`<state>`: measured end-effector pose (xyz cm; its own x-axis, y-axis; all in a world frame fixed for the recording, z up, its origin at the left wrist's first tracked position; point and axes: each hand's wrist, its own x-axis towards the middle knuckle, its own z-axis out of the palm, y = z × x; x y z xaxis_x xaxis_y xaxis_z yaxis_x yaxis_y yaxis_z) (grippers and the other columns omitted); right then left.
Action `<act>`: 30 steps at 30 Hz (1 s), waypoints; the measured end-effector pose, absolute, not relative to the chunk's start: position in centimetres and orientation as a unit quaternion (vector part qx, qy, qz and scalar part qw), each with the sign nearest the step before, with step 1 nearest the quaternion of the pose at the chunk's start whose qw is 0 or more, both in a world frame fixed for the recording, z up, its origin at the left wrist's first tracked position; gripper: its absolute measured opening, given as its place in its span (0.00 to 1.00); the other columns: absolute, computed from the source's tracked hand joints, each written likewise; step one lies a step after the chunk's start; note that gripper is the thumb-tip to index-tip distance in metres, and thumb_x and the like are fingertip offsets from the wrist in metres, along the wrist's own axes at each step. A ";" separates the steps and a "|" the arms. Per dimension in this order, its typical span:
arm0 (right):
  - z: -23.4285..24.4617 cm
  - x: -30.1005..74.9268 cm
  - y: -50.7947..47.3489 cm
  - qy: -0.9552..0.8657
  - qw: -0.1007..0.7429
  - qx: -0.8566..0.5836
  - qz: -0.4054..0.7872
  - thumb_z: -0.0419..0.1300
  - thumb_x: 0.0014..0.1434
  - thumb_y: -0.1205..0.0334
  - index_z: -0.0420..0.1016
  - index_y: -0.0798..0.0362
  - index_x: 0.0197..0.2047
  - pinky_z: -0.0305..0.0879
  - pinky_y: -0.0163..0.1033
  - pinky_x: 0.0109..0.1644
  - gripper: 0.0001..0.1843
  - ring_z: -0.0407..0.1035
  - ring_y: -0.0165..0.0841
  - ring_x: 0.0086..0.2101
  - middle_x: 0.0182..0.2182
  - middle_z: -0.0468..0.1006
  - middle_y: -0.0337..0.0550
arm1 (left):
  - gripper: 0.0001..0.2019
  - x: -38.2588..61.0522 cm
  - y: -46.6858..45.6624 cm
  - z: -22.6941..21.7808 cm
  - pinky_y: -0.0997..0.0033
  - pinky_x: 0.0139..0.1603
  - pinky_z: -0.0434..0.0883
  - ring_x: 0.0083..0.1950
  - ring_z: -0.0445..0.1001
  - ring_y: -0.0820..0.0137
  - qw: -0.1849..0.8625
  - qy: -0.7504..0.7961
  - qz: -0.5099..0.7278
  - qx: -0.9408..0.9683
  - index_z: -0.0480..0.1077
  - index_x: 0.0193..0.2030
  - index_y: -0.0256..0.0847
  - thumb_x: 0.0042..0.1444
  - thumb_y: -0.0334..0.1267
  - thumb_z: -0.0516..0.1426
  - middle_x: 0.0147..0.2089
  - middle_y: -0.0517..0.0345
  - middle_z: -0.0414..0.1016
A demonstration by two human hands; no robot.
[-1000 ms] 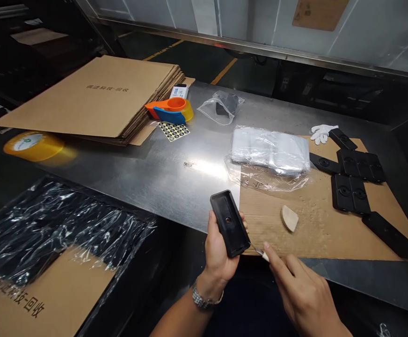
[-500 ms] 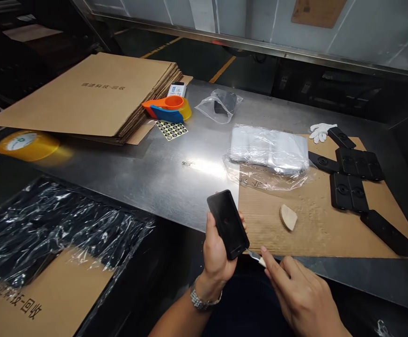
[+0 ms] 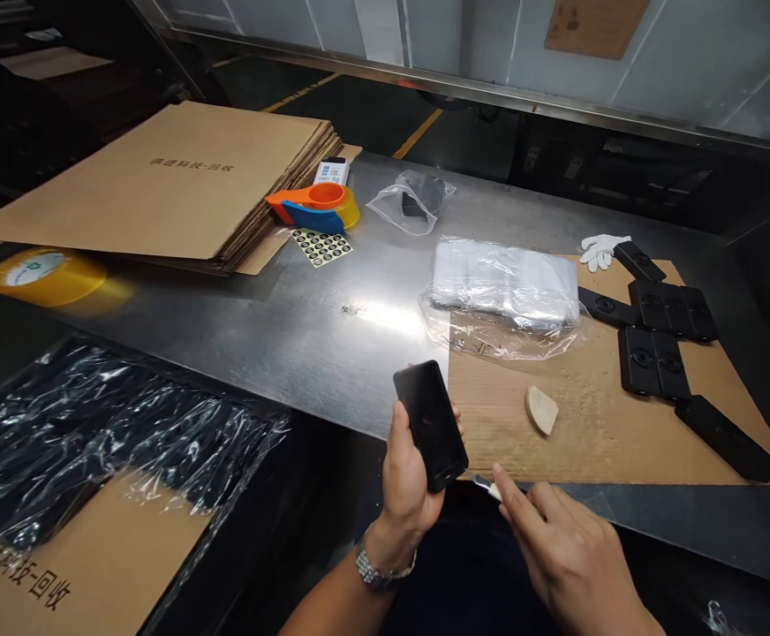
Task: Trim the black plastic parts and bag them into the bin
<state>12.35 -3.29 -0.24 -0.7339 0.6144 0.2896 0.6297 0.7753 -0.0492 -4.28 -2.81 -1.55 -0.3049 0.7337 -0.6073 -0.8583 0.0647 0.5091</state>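
steel bench (image 3: 279,336) beyond; black case (image 3: 428,420) clasped between left fingers (image 3: 398,435); right fingers (image 3: 516,500) grip a white-handled blade (image 3: 494,491), tip contact unclear

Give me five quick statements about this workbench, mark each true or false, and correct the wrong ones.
1. The left hand holds a black oblong part. True.
2. The right hand is empty. False: the right hand grips a small white-handled tool.
3. A silver band circles the left hand's wrist. True.
4. The orange-and-blue tape dispenser sits beside the cardboard stack. True.
5. The pale wedge lies on the cardboard stack. False: the pale wedge lies on the brown cardboard sheet.
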 end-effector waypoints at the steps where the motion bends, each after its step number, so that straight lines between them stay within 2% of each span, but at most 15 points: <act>1: -0.2 12.3 -3.2 -0.930 0.154 -0.335 -0.015 0.45 0.66 0.65 0.70 0.58 0.52 0.51 0.33 0.24 0.18 0.59 0.25 0.19 0.19 0.64 0.36 | 0.27 -4.3 -2.8 -1.5 0.76 0.25 0.67 0.26 0.70 0.73 0.589 0.437 0.676 -0.073 0.71 0.35 0.32 0.50 0.60 0.52 0.29 0.53 0.73; 9: -0.6 12.4 -3.1 -0.925 0.146 -0.349 0.031 0.42 0.66 0.66 0.73 0.58 0.46 0.51 0.33 0.22 0.19 0.64 0.25 0.19 0.20 0.68 0.37 | 0.28 -4.3 -2.4 -1.0 0.75 0.25 0.67 0.26 0.71 0.72 0.602 0.445 0.660 -0.068 0.72 0.34 0.31 0.49 0.60 0.53 0.27 0.52 0.74; 13: -1.0 12.3 -3.3 -0.923 0.145 -0.357 0.003 0.41 0.66 0.67 0.73 0.58 0.45 0.49 0.34 0.20 0.19 0.63 0.26 0.17 0.18 0.68 0.37 | 0.28 -4.2 -2.3 -1.0 0.75 0.25 0.68 0.25 0.70 0.73 0.585 0.469 0.659 -0.061 0.73 0.34 0.31 0.48 0.60 0.54 0.28 0.51 0.74; 15: -1.1 12.2 -3.3 -0.919 0.144 -0.365 0.040 0.41 0.66 0.66 0.72 0.58 0.45 0.49 0.34 0.20 0.18 0.63 0.26 0.16 0.18 0.68 0.37 | 0.28 -4.2 -2.5 -1.1 0.74 0.25 0.68 0.25 0.70 0.72 0.574 0.477 0.664 -0.042 0.72 0.34 0.31 0.49 0.60 0.53 0.28 0.51 0.74; 17: -1.1 12.2 -3.1 -0.899 0.127 -0.388 0.157 0.41 0.66 0.64 0.71 0.56 0.42 0.50 0.32 0.20 0.17 0.63 0.25 0.16 0.19 0.69 0.36 | 0.27 -4.1 -2.7 -1.3 0.74 0.25 0.68 0.26 0.70 0.72 0.560 0.476 0.678 -0.001 0.72 0.36 0.32 0.50 0.59 0.52 0.29 0.51 0.74; 20: -1.0 11.9 -2.9 -0.804 0.083 -0.430 0.402 0.42 0.66 0.57 0.68 0.53 0.32 0.54 0.30 0.23 0.18 0.61 0.24 0.17 0.17 0.66 0.33 | 0.25 -3.9 -3.2 -1.6 0.71 0.27 0.69 0.29 0.71 0.70 0.534 0.456 0.708 0.074 0.69 0.46 0.36 0.53 0.57 0.52 0.32 0.52 0.74; 22: -1.0 11.7 -3.0 -0.685 0.044 -0.444 0.576 0.41 0.65 0.50 0.67 0.53 0.32 0.52 0.28 0.20 0.21 0.58 0.23 0.15 0.14 0.63 0.31 | 0.27 -3.8 -3.4 -1.7 0.70 0.30 0.69 0.30 0.71 0.69 0.521 0.439 0.725 0.103 0.65 0.53 0.40 0.51 0.56 0.54 0.34 0.53 0.74; 24: -1.2 11.6 -3.2 -0.539 -0.004 -0.419 0.731 0.42 0.63 0.45 0.68 0.55 0.36 0.46 0.26 0.15 0.23 0.52 0.21 0.11 0.13 0.61 0.29 | 0.29 -3.8 -3.4 -1.7 0.69 0.32 0.70 0.32 0.72 0.68 0.521 0.426 0.731 0.109 0.64 0.54 0.43 0.49 0.56 0.56 0.35 0.54 0.75; 27: -1.6 11.5 -3.6 -0.398 -0.025 -0.343 0.851 0.47 0.61 0.44 0.69 0.58 0.37 0.43 0.24 0.13 0.24 0.50 0.19 0.10 0.13 0.62 0.30 | 0.27 -4.1 -3.0 -1.7 0.71 0.32 0.69 0.31 0.71 0.69 0.557 0.418 0.713 0.081 0.70 0.46 0.37 0.49 0.58 0.55 0.33 0.52 0.74; 30: -1.8 11.8 -3.6 -0.400 0.057 -0.352 0.844 0.48 0.61 0.45 0.67 0.57 0.37 0.44 0.24 0.15 0.21 0.50 0.19 0.11 0.14 0.62 0.30 | 0.28 -4.5 -2.3 -1.9 0.76 0.28 0.68 0.27 0.70 0.73 0.628 0.413 0.660 -0.003 0.73 0.34 0.31 0.54 0.58 0.49 0.29 0.50 0.74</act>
<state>11.82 -3.56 -1.75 -0.7451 0.3784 -0.5491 0.1853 -0.6735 -0.7156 -4.54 -2.26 -1.86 -0.2116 0.8262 -0.5221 -0.8304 0.1297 0.5418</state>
